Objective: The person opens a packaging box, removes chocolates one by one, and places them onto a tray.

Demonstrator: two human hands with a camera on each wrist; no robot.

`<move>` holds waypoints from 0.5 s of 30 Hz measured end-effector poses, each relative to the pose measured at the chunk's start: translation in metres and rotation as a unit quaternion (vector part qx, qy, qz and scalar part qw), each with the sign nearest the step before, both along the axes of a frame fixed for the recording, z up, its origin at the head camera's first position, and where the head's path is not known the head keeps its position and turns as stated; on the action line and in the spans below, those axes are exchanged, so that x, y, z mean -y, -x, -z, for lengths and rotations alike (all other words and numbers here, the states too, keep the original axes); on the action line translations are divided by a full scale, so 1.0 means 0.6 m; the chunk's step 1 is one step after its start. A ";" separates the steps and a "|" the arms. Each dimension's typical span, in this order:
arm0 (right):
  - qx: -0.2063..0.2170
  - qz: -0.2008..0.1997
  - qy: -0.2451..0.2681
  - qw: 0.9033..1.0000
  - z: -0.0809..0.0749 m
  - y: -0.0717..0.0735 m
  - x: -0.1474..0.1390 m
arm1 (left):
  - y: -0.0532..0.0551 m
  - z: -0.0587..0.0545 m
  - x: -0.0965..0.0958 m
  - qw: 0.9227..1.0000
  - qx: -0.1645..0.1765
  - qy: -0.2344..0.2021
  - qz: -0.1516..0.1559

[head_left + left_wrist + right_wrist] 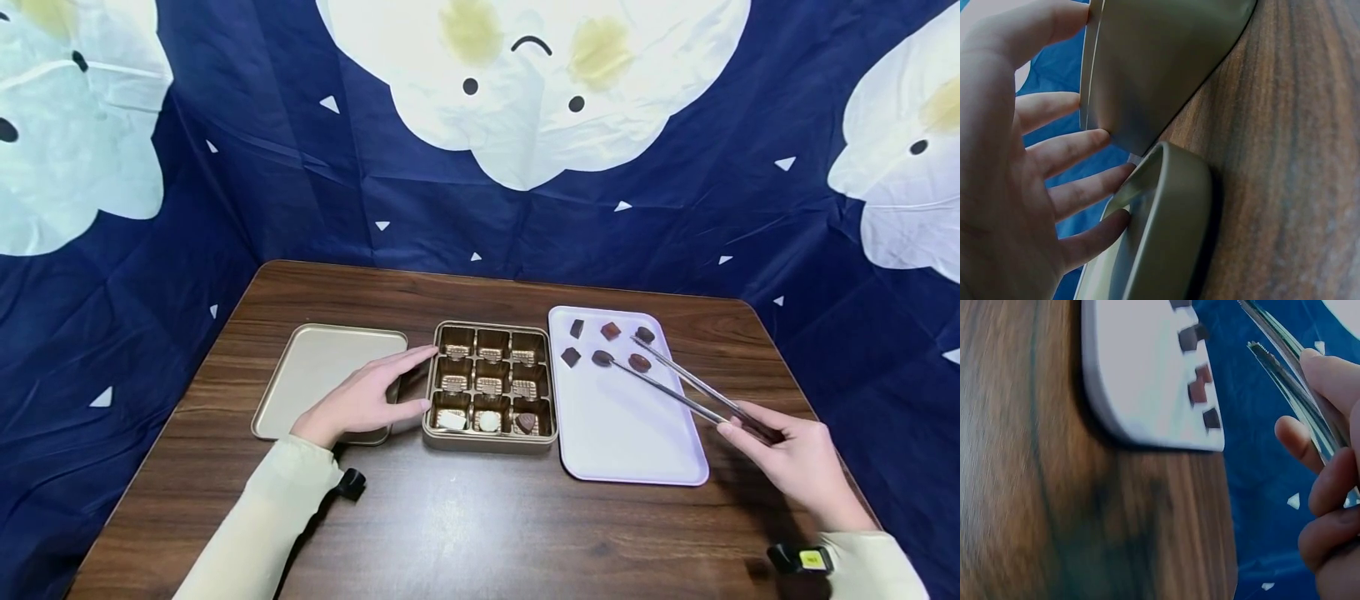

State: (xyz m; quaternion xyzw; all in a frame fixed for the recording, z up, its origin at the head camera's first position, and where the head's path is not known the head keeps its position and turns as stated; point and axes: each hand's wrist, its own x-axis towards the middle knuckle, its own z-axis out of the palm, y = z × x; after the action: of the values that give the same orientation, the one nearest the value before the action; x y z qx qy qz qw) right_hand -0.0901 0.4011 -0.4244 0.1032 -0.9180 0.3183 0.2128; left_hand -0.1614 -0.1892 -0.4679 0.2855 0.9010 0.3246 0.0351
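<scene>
Right of the tin (pixel 490 445), the right hand (pixel 798 457) pinches tongs (pixel 686 374) among chocolates (pixel 640 362) — wide-set tips might scatter neighbours; the left hand (pixel 356 402), fingers spread against the tin's left, might shift it.

Left hand (pixel 358 402) at the box (pixel 489 446), right hand (pixel 797 457) on the tongs (pixel 690 377)

I have the left thumb and fingertips against the box's side. Beyond them lie nine compartments; in the row level with the thumb I see a white piece (pixel 452 420) nearest it, a round white piece (pixel 489 422) next, a brown piece (pixel 526 422) farthest. That hand partly hides the lid (pixel 322 358) lying beside it on the wooden table (pixel 450 542). The right fingers grip the tongs, whose spread tips reach well ahead of them over a pale tray (pixel 622 442) bearing six dark pieces (pixel 611 331). I can't tell whether the tips touch any.
</scene>
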 end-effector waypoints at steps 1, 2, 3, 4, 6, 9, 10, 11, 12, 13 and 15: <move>0.001 -0.007 0.000 1.000 -0.003 -0.001 0.005 | -0.001 -0.001 0.000 1.000 0.000 -0.001 0.000; 0.001 -0.014 0.000 1.000 -0.006 -0.001 0.011 | -0.001 -0.001 0.000 1.000 0.001 -0.001 0.000; 0.000 -0.022 -0.001 1.000 -0.009 -0.001 0.016 | -0.001 -0.002 0.000 1.000 0.001 -0.002 0.000; -0.001 -0.031 -0.004 1.000 -0.011 -0.001 0.022 | -0.001 -0.002 0.000 1.000 0.002 -0.003 0.000; -0.001 -0.052 -0.005 0.999 -0.015 -0.001 0.034 | -0.001 -0.003 0.000 1.000 0.003 -0.003 0.000; -0.003 -0.084 -0.007 0.996 -0.021 -0.001 0.052 | -0.002 -0.004 -0.001 1.000 0.003 -0.003 0.001; -0.004 -0.092 -0.009 0.996 -0.022 0.000 0.058 | -0.002 -0.004 -0.001 1.000 0.002 -0.003 0.001; -0.002 -0.101 -0.009 0.995 -0.024 0.000 0.065 | -0.002 -0.004 -0.001 1.000 0.002 -0.003 0.001; -0.001 -0.109 -0.009 0.994 -0.025 0.001 0.071 | -0.002 -0.004 -0.001 1.000 0.003 -0.004 0.001; -0.002 -0.118 -0.006 0.993 -0.026 0.002 0.078 | -0.002 -0.003 -0.001 1.000 0.003 -0.003 0.001; -0.006 -0.130 -0.011 0.991 -0.028 0.005 0.091 | -0.002 -0.003 -0.001 1.000 0.003 -0.004 0.001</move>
State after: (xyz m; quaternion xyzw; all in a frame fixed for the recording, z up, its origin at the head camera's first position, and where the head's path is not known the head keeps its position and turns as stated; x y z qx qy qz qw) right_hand -0.0930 0.3466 -0.4078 0.2257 -0.8990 0.3322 0.1745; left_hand -0.1604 -0.1884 -0.4662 0.2851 0.8993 0.3295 0.0368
